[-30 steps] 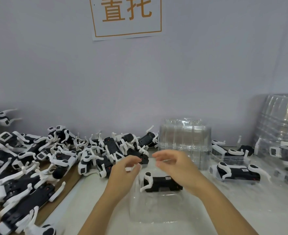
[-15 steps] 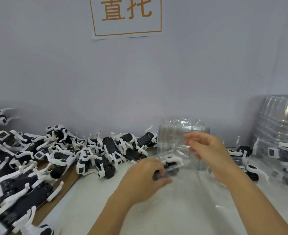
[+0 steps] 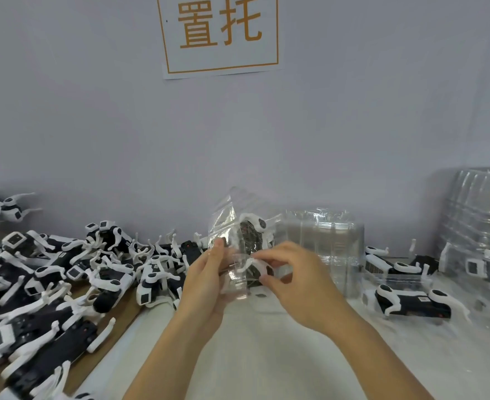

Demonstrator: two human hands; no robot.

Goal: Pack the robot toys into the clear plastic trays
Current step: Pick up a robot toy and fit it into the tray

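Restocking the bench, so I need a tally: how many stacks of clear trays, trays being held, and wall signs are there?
stacks of clear trays: 2
held clear tray: 1
wall sign: 1
Total: 4

A black-and-white robot toy [image 3: 251,241] sits inside a clear plastic tray [image 3: 232,223], tipped upright above the table's middle, blurred

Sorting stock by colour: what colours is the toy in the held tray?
Black body, white legs; head view.
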